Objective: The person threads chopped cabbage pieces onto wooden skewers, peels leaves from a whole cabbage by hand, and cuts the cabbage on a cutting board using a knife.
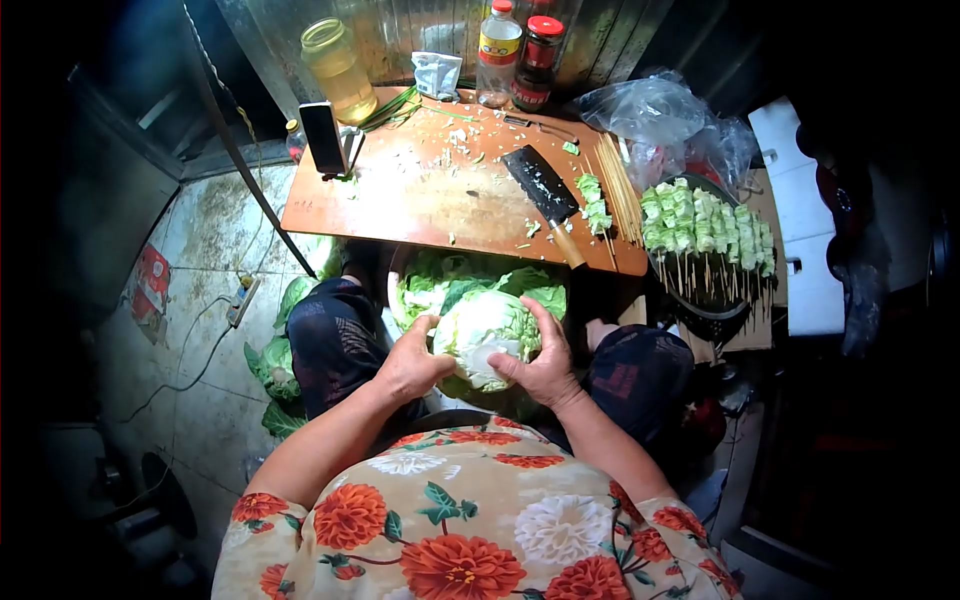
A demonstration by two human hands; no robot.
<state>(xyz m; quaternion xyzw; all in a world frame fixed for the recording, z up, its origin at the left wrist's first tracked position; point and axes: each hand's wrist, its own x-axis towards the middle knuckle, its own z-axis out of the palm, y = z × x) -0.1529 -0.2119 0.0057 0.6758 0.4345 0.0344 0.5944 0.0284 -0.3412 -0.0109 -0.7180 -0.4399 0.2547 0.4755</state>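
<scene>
A pale green cabbage (487, 328) is held up between both hands, its white stem end turned toward me. My left hand (412, 358) is closed around its left side. On the right side, my right hand (540, 355) grips it with the thumb laid across the front near the stem. Loose green cabbage leaves (430, 290) lie behind and below it in a round basin (394, 283) between my knees. Part of the basin is hidden by the cabbage and my hands.
A cleaver (541, 186) lies on the wooden table (400, 215) beside wooden skewers (618, 190). Skewered cabbage pieces (705, 225) are piled at right. A phone (321, 138), a jar (340, 75) and a bottle (498, 55) stand on the table. Whole cabbages (275, 365) rest on the floor at left.
</scene>
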